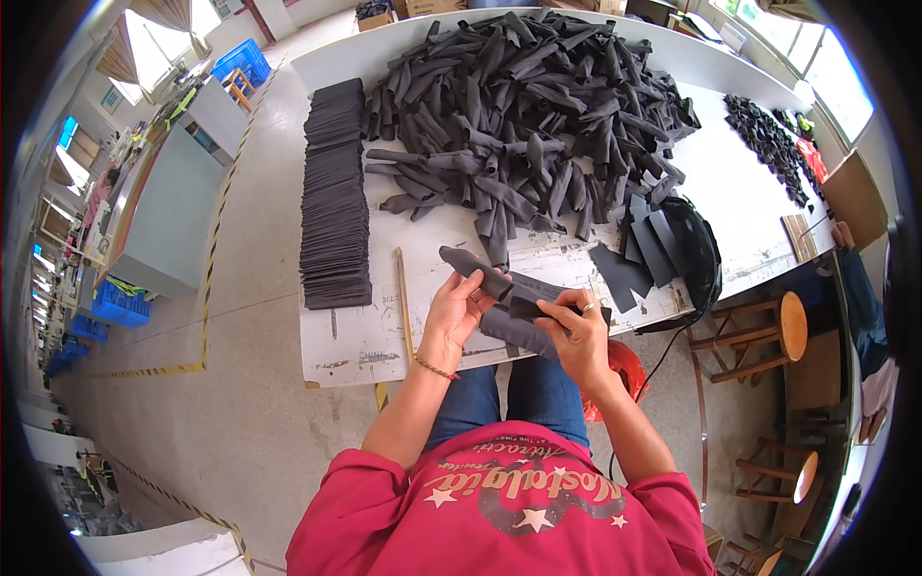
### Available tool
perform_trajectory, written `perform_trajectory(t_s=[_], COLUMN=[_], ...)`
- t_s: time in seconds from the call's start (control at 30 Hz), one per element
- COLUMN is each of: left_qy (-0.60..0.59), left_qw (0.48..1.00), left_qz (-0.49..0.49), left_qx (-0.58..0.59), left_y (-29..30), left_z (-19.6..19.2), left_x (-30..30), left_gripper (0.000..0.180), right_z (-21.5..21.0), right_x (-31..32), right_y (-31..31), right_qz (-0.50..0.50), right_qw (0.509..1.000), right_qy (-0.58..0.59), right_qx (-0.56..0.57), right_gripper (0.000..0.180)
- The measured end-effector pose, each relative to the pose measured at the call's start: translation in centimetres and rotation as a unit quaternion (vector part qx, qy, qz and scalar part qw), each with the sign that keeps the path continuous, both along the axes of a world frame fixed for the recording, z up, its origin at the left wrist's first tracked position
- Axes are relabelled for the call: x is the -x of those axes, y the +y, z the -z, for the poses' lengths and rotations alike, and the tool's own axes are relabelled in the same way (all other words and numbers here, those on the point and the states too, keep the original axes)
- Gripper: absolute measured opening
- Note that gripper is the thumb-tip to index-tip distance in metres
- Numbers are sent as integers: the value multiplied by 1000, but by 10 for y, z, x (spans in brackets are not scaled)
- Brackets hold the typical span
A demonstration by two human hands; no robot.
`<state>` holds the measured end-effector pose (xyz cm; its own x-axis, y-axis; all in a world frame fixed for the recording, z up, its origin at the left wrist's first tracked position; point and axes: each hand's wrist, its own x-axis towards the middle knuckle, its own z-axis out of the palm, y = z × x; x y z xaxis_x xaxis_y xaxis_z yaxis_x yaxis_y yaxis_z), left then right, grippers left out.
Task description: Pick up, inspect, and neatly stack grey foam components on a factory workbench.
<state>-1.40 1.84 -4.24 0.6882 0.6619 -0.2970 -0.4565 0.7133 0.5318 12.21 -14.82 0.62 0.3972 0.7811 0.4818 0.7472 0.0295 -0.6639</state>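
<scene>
My left hand (455, 313) is closed around a dark grey fabric tube (471, 268), its far end pointing up and left over the table. Close beside it, my right hand (579, 336) pinches the end of another dark fabric tube (527, 307). Below and between the hands lie more dark fabric pieces (519, 332) at the table's near edge; how they overlap with the held ones is hard to make out. A large heap of loose dark tubes (538, 106) covers the far part of the white table (360, 346).
A tall stack of flat dark pieces (336, 202) stands at the left, with a wooden stick (403, 302) near it. At right are flat dark pieces (655, 245), a black rounded object (706, 252) with a cord, and wooden stools (792, 326). A red bag (626, 370) hangs below the edge.
</scene>
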Motion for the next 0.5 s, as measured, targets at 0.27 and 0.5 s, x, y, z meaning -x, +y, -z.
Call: perform_trajectory(t_s=[0.27, 0.5], left_qy=[-21, -39], left_qw=[999, 998], left_qz=[28, 51], left_qx=[-2, -11], left_y=[-4, -11], left_z=[-8, -12], left_x=[-1, 1], left_gripper=[19, 24], right_z=[-5, -8], right_x=[-1, -3], right_y=[6, 5], right_qz=[20, 28], right_qw=[997, 985], right_qy=[-74, -168], right_qx=[-15, -27], right_gripper=[26, 32])
